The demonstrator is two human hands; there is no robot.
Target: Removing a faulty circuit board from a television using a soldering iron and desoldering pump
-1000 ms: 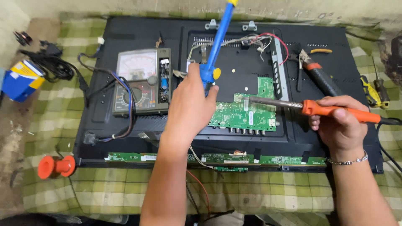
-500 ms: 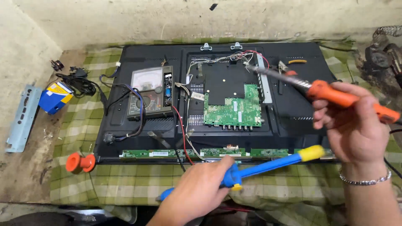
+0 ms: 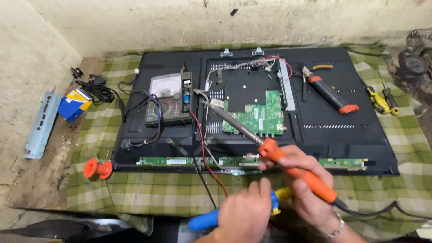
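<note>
While the right hand [image 3: 310, 189] wraps closed around the orange handle of the soldering iron [image 3: 288, 164], its metal tip points toward ten o'clock, over the gap between the multimeter [image 3: 168, 99] and the green circuit board [image 3: 258, 118]. At six o'clock the left hand [image 3: 245, 211] grips the blue and yellow desoldering pump [image 3: 207, 220] tightly, just beside the right hand and off the near edge of the opened television back [image 3: 351, 135]. Both hands sit over the checked cloth [image 3: 135, 193], which shows bare squares along the near edge. A narrow strip board [image 3: 180, 161] runs along the panel's lower edge, just above the hands. At two o'clock lie red-handled pliers [image 3: 330, 94] on the panel, with yellow screwdrivers [image 3: 380, 101] further right on the cloth. An orange spool [image 3: 96, 169] rests at the panel's eight o'clock corner.
</note>
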